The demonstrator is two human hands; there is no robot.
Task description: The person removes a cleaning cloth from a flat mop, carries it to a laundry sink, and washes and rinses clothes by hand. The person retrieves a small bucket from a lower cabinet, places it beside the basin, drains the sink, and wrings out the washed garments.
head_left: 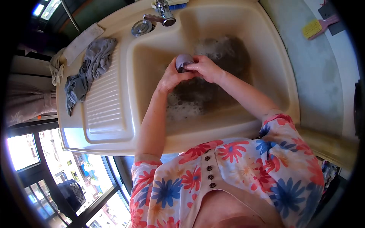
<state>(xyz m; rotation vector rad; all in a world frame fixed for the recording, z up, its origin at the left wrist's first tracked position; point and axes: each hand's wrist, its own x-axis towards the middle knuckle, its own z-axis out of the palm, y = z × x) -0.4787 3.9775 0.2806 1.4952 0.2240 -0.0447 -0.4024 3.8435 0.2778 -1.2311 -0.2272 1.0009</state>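
A smooth, moulded beige sink (pixel 281 72) is holding murky, foam-flecked water (pixel 184 109). Above it, two bare forearms (pixel 154 117) are slanting together; the left hand (pixel 172 79) and right hand (pixel 207 69), fingers bent, are sharing a grip on a small, rounded lilac-grey cloth (pixel 184 59).

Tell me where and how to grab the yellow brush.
Probably by its pink handle, from above, with the right hand: the brush lies right of the sink, its yellow bristles toward the sink and the handle pointing away, leaving the grip clear of the bristles.
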